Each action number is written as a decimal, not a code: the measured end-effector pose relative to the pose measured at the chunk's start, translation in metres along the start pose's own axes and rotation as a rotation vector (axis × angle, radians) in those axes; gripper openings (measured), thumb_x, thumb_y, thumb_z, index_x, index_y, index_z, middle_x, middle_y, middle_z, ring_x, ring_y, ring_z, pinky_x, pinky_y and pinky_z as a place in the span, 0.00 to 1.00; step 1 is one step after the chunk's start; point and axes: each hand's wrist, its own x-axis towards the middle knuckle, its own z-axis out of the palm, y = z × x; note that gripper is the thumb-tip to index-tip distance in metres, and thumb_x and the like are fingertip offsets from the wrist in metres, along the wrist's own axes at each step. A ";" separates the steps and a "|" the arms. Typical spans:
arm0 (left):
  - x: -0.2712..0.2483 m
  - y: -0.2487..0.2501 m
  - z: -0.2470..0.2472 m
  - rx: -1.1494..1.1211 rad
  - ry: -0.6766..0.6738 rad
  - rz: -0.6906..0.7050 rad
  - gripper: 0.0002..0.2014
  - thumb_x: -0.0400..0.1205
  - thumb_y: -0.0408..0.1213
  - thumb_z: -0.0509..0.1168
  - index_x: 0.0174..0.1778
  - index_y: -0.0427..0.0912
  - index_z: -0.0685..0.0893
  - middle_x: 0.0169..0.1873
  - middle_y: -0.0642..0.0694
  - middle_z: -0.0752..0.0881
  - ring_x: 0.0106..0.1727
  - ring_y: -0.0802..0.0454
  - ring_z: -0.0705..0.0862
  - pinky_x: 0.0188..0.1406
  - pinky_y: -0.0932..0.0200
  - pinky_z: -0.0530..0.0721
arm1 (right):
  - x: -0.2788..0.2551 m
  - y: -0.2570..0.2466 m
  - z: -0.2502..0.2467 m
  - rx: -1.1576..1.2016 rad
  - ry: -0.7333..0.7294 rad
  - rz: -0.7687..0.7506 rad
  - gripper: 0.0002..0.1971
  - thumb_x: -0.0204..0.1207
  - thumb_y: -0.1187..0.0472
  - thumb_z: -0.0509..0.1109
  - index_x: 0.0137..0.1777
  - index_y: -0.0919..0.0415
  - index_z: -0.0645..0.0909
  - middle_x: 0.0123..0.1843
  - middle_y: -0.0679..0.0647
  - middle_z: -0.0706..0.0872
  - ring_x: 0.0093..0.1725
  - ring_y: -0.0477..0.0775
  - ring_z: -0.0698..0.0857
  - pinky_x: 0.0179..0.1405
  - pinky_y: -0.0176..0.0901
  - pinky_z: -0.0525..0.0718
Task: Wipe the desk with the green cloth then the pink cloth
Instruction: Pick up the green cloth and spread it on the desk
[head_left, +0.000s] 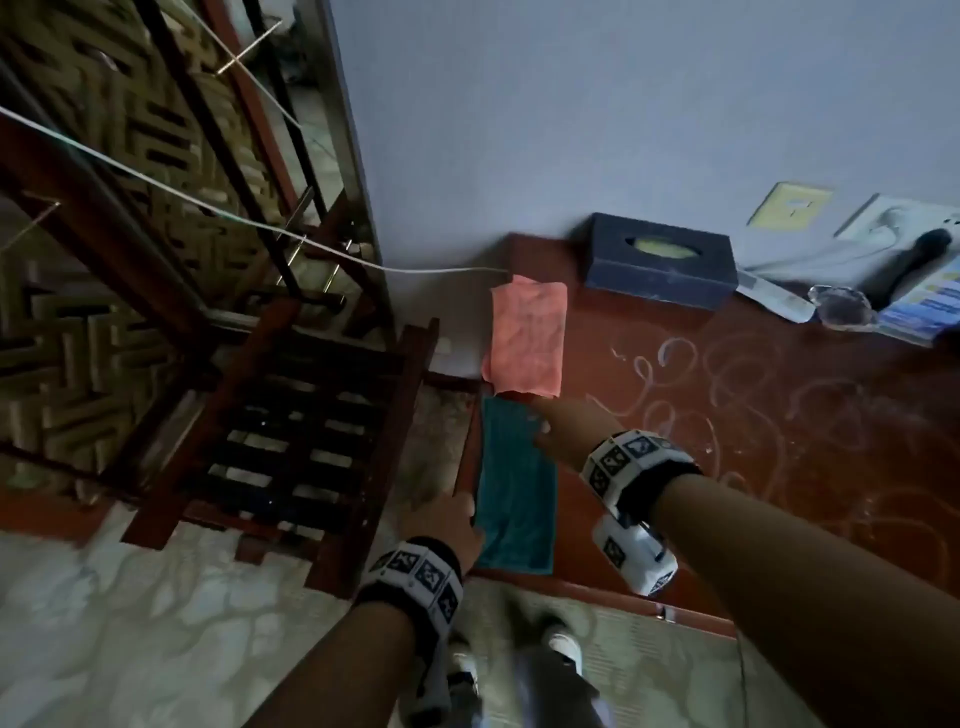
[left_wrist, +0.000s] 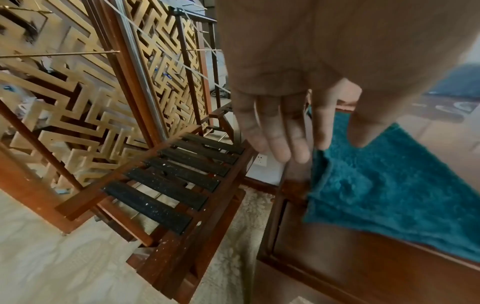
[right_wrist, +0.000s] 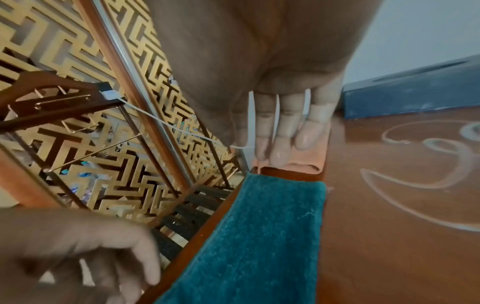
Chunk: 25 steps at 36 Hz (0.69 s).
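- Now your left hand (head_left: 449, 519) sits low in the head view at the counter's (head_left: 727, 415) left edge, fingers straight and relaxed beside the green cloth (head_left: 514, 483), holding nothing.
- Your right hand (head_left: 563, 428) reaches over the green cloth's far end, fingers extended; whether they touch the pink cloth (head_left: 527, 335) just above is unclear.
- White scribbles (head_left: 727, 395) mark the counter to the right.

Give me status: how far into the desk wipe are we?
Nothing looks wiped: white scribbles still cover the desk. In hand: both hands reach for the green cloth, folded at the desk's left edge; the left hand is at its near edge, the right hand over its far end, neither gripping. Left: both passes; the pink cloth lies untouched.
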 end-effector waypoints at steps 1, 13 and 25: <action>0.004 -0.001 0.003 -0.013 0.008 -0.018 0.16 0.86 0.44 0.57 0.68 0.44 0.74 0.62 0.45 0.80 0.59 0.45 0.82 0.58 0.50 0.82 | 0.009 -0.003 0.000 -0.011 -0.025 -0.004 0.19 0.82 0.59 0.60 0.73 0.52 0.73 0.68 0.54 0.80 0.64 0.58 0.82 0.59 0.48 0.81; 0.036 -0.003 0.034 -0.168 0.069 -0.108 0.18 0.81 0.44 0.66 0.63 0.42 0.71 0.60 0.44 0.79 0.61 0.46 0.80 0.61 0.51 0.79 | 0.085 -0.001 0.038 -0.090 -0.153 -0.223 0.21 0.81 0.64 0.61 0.73 0.52 0.76 0.73 0.58 0.75 0.66 0.61 0.78 0.57 0.47 0.77; 0.033 -0.009 0.034 -0.219 0.123 -0.041 0.10 0.80 0.36 0.66 0.42 0.44 0.69 0.43 0.47 0.76 0.44 0.53 0.75 0.41 0.62 0.70 | 0.098 0.006 0.047 -0.148 -0.092 -0.254 0.13 0.80 0.65 0.60 0.63 0.59 0.79 0.67 0.59 0.76 0.62 0.63 0.79 0.50 0.46 0.75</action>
